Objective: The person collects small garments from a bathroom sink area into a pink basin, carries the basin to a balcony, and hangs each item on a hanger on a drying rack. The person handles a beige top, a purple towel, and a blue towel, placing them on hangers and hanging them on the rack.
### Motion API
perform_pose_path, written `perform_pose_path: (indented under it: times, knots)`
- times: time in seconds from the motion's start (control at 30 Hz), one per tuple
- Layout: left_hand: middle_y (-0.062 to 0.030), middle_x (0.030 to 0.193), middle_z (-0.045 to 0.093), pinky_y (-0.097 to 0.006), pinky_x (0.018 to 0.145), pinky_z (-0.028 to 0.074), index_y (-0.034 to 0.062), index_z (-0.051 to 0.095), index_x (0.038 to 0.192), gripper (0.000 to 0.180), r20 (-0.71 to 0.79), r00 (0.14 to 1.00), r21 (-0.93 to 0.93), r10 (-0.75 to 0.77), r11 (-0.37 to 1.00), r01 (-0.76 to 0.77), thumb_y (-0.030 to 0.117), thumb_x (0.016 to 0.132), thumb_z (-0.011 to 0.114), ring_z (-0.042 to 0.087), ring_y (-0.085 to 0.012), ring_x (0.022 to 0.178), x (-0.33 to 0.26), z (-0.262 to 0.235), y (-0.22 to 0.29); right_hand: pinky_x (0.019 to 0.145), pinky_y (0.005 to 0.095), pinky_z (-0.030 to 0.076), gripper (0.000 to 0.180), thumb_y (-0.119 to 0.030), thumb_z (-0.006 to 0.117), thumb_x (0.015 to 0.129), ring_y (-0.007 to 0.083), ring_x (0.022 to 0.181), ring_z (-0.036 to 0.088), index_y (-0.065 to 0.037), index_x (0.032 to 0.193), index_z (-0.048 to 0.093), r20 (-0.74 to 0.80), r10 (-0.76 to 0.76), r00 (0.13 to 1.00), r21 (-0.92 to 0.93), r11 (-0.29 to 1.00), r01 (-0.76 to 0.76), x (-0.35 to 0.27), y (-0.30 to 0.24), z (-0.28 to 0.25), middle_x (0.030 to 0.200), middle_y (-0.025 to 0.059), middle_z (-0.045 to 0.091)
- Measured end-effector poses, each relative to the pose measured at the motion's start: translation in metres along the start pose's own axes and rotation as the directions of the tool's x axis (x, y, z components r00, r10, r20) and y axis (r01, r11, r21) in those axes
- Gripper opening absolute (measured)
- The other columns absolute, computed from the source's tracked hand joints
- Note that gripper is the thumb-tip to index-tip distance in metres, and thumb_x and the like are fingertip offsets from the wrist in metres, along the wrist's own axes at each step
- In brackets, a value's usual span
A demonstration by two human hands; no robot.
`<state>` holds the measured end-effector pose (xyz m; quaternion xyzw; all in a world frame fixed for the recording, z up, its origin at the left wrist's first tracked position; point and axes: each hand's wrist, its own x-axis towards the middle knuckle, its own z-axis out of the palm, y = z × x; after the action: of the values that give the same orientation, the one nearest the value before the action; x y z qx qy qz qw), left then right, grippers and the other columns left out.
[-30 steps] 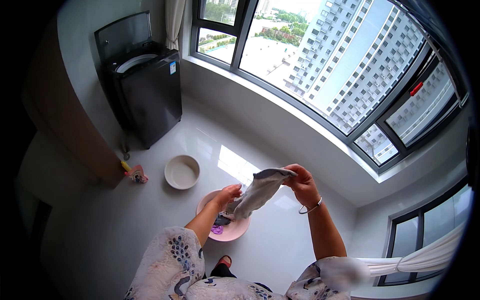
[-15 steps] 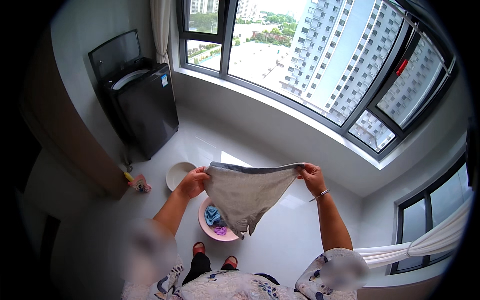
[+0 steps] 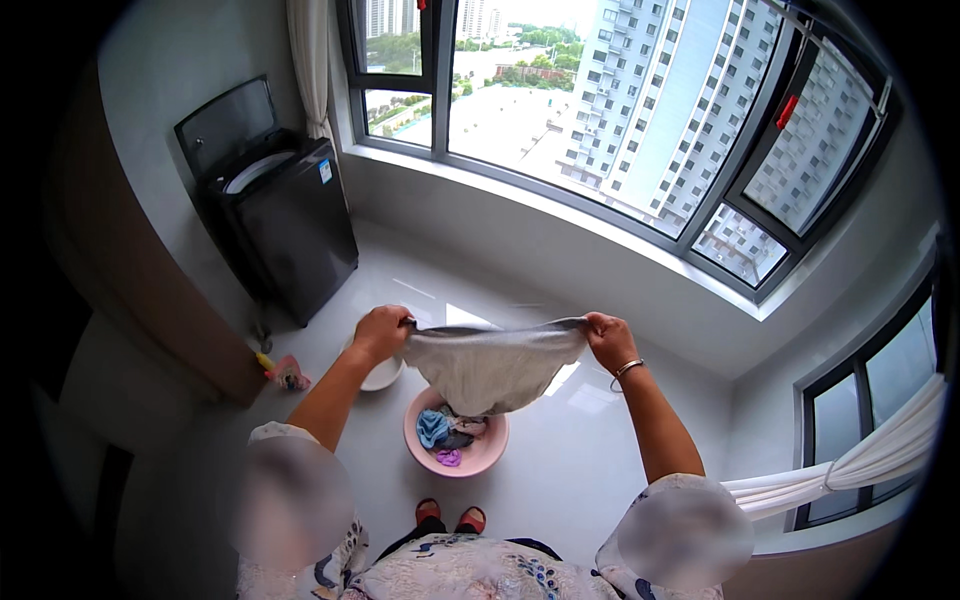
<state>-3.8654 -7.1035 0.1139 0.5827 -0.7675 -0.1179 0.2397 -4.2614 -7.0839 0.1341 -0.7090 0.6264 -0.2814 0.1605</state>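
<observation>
A light grey garment (image 3: 495, 365) with a darker band along its top edge hangs stretched between my two hands, its lower part billowing out. My left hand (image 3: 382, 334) is closed on one top corner. At the opposite corner, my right hand (image 3: 610, 340) pinches the band; a bracelet (image 3: 628, 370) circles that wrist. Below the cloth stands a pink basin (image 3: 440, 468) on the floor, holding a blue cloth (image 3: 432, 428), a small purple cloth (image 3: 448, 458) and other darker and pale pieces. The garment's lower edge overlaps the far rim of the basin in view.
A pale basin (image 3: 385, 378) sits partly behind my left forearm. Further left, a dark washing machine (image 3: 285, 225) has its lid up. A pink object with a yellow part (image 3: 290, 374) lies by the wooden panel. Ahead runs a windowsill (image 3: 560, 215); a tied white curtain (image 3: 840, 470) hangs at right.
The garment's hanging point has swung up into a rounded billow, uncovering more of the pink basin. My hands have come slightly closer together, and my feet now stand closer together.
</observation>
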Motion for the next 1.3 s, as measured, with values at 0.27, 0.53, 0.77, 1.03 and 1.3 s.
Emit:
perform_pose_path:
  times: [0.27,0.53,0.77,1.03,1.3]
  knots:
    - [-0.013,0.083,0.064,-0.036,0.067,0.048,0.0047,0.063,0.086,0.011,0.021,0.988,0.214,0.152,0.965,-0.153,0.011,0.078,0.06,0.061,-0.0294,0.077,0.036,-0.05,0.014,0.054,0.0243,0.041,0.011,-0.012,0.059,0.084,0.007,0.058,0.047,-0.002,0.088,0.064,-0.057,-0.053,0.997,-0.024,0.998,0.052,0.005,-0.007,-0.027,0.062,-0.0001,0.058]
    - [-0.0132,0.069,0.061,-0.034,0.058,0.046,0.0034,0.062,0.085,0.013,-0.35,0.93,-0.106,0.115,0.981,-0.161,0.014,0.077,0.064,0.061,-0.0292,0.065,0.059,-0.109,0.033,0.052,0.0219,0.039,0.014,-0.014,0.06,0.084,0.0031,0.056,0.046,-0.003,0.09,0.066,-0.416,-0.03,0.909,0.281,0.946,0.16,0.027,-0.061,-0.059,0.061,-0.0007,0.059]
    - [-0.0029,0.064,0.062,-0.023,0.041,0.039,0.0039,0.063,0.084,0.012,-0.195,0.98,-0.517,0.043,0.845,-0.14,0.015,0.085,0.058,0.056,-0.008,0.05,0.065,-0.105,-0.006,0.051,0.0209,0.042,0.017,-0.018,0.06,0.085,0.0062,0.056,0.055,-0.004,0.09,0.067,-0.353,-0.053,0.934,0.114,0.989,0.099,0.005,-0.102,-0.078,0.061,0.0014,0.061]
    - [-0.0039,0.06,0.06,-0.021,0.041,0.044,0.0027,0.061,0.088,0.012,-0.035,0.999,-0.809,-0.031,0.587,-0.01,0.014,0.086,0.056,0.057,-0.0079,0.048,0.06,-0.124,0.023,0.043,0.0194,0.041,0.014,-0.016,0.057,0.086,0.0054,0.049,0.052,-0.005,0.09,0.065,-0.364,0.083,0.928,0.564,0.812,0.148,-0.017,-0.118,-0.084,0.061,0.0003,0.06]
    - [-0.0061,0.062,0.062,-0.02,0.04,0.045,0.002,0.06,0.095,0.013,-0.15,0.988,-0.849,-0.047,0.518,-0.104,0.011,0.088,0.054,0.058,-0.0084,0.047,0.056,-0.154,0.054,0.044,0.0192,0.04,0.019,-0.021,0.058,0.087,0.005,0.05,0.052,-0.006,0.097,0.064,-0.389,-0.019,0.921,0.429,0.881,0.199,-0.019,-0.162,-0.136,0.059,0.0004,0.058]
